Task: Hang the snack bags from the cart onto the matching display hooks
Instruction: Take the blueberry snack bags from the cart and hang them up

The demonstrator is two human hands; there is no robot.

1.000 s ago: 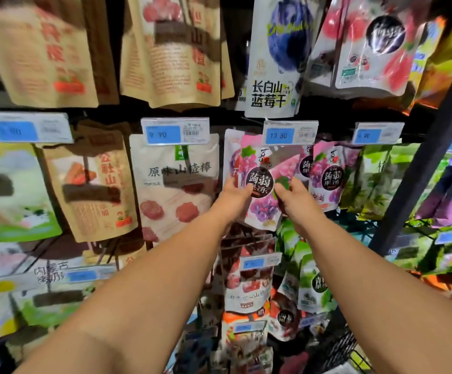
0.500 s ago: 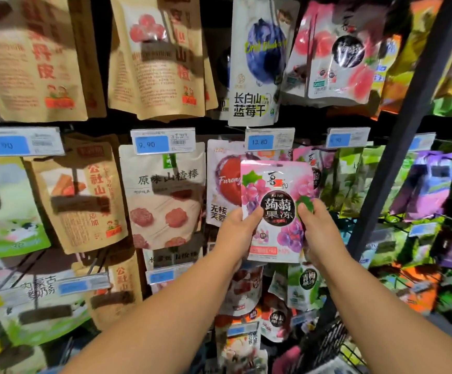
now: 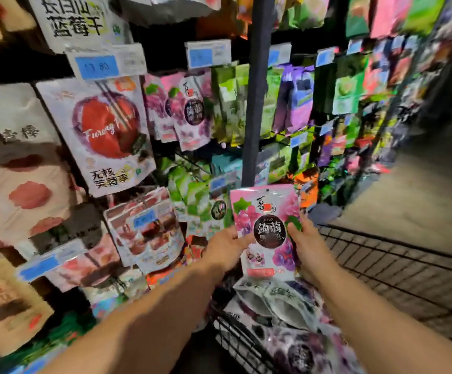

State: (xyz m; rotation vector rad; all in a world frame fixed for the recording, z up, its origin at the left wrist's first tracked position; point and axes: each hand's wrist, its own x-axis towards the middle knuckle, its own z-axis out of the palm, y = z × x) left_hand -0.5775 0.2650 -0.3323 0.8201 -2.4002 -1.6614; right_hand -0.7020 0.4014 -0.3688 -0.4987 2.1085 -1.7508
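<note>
Pink and purple glossy plastic snack bag held upright just above the black wire cart. The left hand and right hand each pinch a side edge. Matching pink bags hang on a hook higher up, to the left. The step would likely go best by lifting the bag level and lining its top up with that hook's tip before sliding it on.

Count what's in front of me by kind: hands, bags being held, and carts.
Hands: 2, the left hand and the right hand
Bags held: 1, a pink bag gripped by both hands
Carts: 1, a wire cart with more bags inside
Total: 4
</note>
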